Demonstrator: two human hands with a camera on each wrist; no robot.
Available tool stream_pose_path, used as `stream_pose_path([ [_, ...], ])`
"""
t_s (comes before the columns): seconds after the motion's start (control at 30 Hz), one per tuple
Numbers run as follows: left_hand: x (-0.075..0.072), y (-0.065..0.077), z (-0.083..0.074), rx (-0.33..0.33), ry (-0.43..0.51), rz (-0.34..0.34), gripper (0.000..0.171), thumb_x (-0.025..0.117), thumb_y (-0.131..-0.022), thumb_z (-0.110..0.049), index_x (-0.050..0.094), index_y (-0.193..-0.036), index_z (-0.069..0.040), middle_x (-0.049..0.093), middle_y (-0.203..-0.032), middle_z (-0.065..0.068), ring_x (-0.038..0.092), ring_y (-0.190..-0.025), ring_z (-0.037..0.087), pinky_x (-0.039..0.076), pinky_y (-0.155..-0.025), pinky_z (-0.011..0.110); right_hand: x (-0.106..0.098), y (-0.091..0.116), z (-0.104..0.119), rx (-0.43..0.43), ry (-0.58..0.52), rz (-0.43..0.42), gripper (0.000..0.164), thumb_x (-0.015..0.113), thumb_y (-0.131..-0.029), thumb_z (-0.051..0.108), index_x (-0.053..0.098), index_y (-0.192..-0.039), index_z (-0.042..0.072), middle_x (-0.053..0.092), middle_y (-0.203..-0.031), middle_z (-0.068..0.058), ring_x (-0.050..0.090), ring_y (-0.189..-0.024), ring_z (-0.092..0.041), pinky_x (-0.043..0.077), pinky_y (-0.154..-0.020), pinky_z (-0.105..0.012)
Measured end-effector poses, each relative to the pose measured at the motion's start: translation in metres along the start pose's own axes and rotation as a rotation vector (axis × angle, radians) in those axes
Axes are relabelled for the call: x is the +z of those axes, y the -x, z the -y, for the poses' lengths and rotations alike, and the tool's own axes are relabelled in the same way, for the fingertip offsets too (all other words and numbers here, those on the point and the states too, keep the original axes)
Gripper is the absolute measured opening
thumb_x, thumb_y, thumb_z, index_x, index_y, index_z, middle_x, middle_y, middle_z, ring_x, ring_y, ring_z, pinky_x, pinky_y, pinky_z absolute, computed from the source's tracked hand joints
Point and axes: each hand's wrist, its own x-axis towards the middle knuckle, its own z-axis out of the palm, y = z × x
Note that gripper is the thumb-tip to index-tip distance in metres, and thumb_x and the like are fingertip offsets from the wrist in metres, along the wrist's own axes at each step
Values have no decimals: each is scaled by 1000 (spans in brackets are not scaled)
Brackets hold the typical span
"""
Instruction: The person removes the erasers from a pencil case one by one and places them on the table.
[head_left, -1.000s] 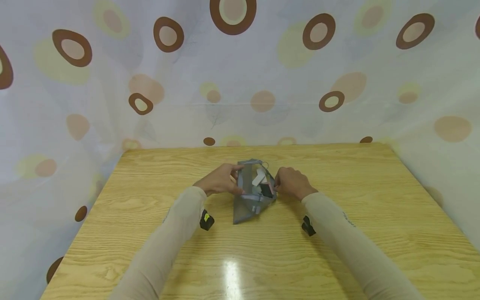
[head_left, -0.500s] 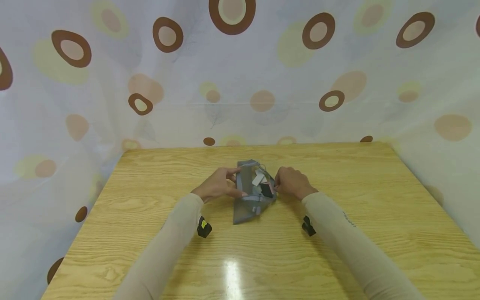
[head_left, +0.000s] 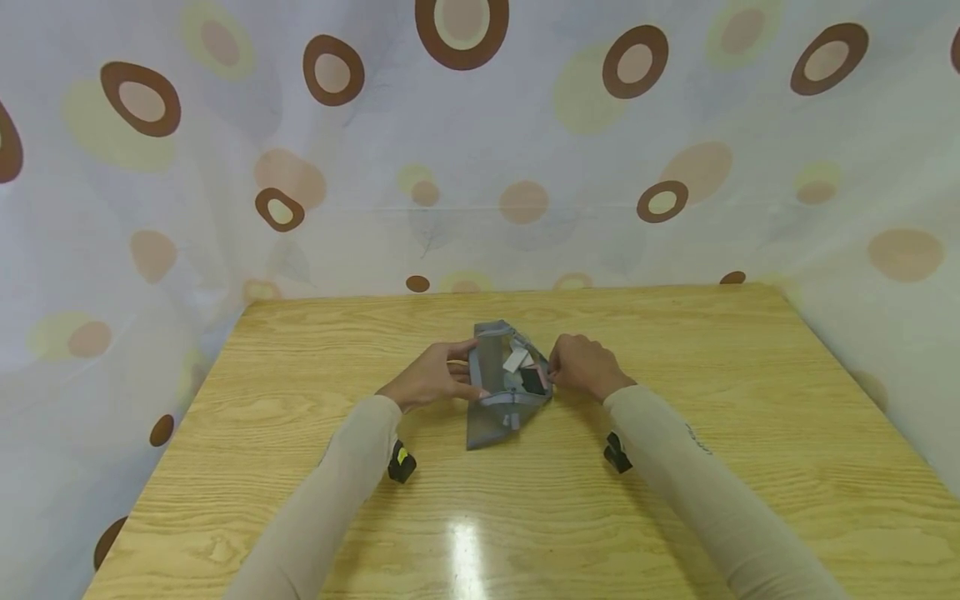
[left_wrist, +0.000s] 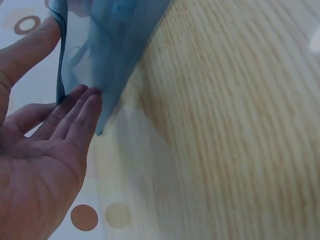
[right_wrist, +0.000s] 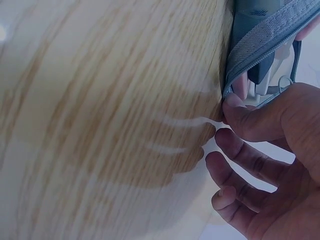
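A grey-blue mesh zip pouch (head_left: 491,421) rests on the wooden table between both hands, its zipped mouth parted. Inside show a white block (head_left: 516,359), a black item (head_left: 533,381) and something pink. My left hand (head_left: 431,375) holds the pouch's left end, thumb at the near rim and index finger at the far rim. In the left wrist view its other fingertips lie against the mesh. At the opposite end my right hand (head_left: 588,367) pinches the pouch's corner beside the zip; in the right wrist view the thumb (right_wrist: 237,107) covers the pinched spot.
Around the pouch spreads the wooden table (head_left: 675,333). A patterned curtain (head_left: 480,150) with brown rings hangs along the back edge and both sides. A thin ring (right_wrist: 285,81) shows near the zip in the right wrist view.
My left hand has shifted slightly left and nearer, drawing the left part of the mouth with it. The near zip edge now bows outward. My right hand stays in place.
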Motion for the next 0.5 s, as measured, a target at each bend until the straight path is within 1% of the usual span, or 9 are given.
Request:
stream_pose_path([
  [0.13, -1, 0, 3, 20, -33, -10, 95, 81, -84, 0, 23, -159, 1, 23, -165, 15, 38, -144, 38, 41, -112, 37, 0, 1, 1, -11, -9, -7, 31, 73, -89, 8, 65, -60, 15, 54, -62, 6, 39, -58, -14, 35, -52, -32],
  [0.27, 0, -2, 5, 57, -88, -7, 95, 82, -84, -2, 24, -158, 2, 20, -166, 15, 32, -147, 37, 35, -116, 39, 0, 1, 1, -13, -18, -7, 41, 73, -90, 8, 54, -54, 17, 40, -55, 8, 31, -54, -12, 27, -49, -29],
  [0.33, 0, -3, 6, 76, -113, -2, 96, 83, -84, -4, 23, -159, 2, 20, -166, 15, 30, -148, 35, 32, -118, 39, 1, 1, 1, -13, -20, -6, 42, 73, -89, 7, 53, -54, 17, 39, -54, 8, 30, -54, -12, 27, -49, -29],
  [0.4, 1, -3, 8, 89, -144, 3, 97, 83, -84, -6, 21, -159, 2, 19, -166, 15, 28, -150, 34, 29, -119, 39, 1, 1, 1, -17, -16, -8, 39, 73, -89, 7, 56, -55, 17, 42, -55, 8, 32, -54, -11, 29, -49, -29],
  [0.47, 1, -4, 11, 89, -171, 9, 99, 83, -85, -8, 19, -159, 2, 17, -166, 15, 26, -150, 32, 27, -120, 39, 1, 1, 2, -22, -15, -8, 38, 73, -89, 7, 57, -56, 17, 43, -56, 8, 32, -54, -12, 30, -50, -30],
  [0.5, 0, -5, 13, 87, -184, 12, 100, 83, -85, -10, 18, -159, 2, 17, -166, 15, 26, -150, 31, 26, -121, 38, 1, 1, 2, -26, -12, -6, 39, 73, -89, 7, 56, -56, 17, 41, -56, 8, 30, -54, -12, 28, -50, -30],
])
